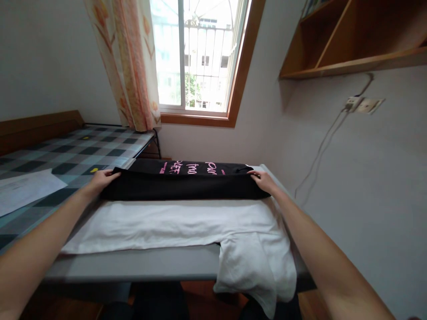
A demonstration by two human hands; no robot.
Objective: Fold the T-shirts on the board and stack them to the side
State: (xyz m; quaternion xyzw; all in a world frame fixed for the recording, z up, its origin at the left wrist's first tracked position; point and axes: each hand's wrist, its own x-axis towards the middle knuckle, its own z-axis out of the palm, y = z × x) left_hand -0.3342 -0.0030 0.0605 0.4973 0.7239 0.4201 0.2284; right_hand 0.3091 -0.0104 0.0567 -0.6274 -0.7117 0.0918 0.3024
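Black cloth (pixel 183 187) in fingers (pixel 108 173), white garment (pixel 167 224) nearer, mattress (pixel 100 142) alongside

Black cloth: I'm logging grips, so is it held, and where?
The left hand holds the black cloth by its upper left corner, the right hand by its upper edge near the right end.

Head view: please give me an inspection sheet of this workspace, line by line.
Surface: flat grey table.
Garments: black cloth garment with pink lettering; nearer the person, white cloth garment, partly hanging over the near edge.
Clutter: white paper sheet on a blue-grey checked mattress.
Hands: left hand and right hand pinch the black garment toward opposite ends.
Cables: thin cable down the wall from a white socket.
Surroundings: brown-framed window, floral curtain, brown wooden wall shelf.
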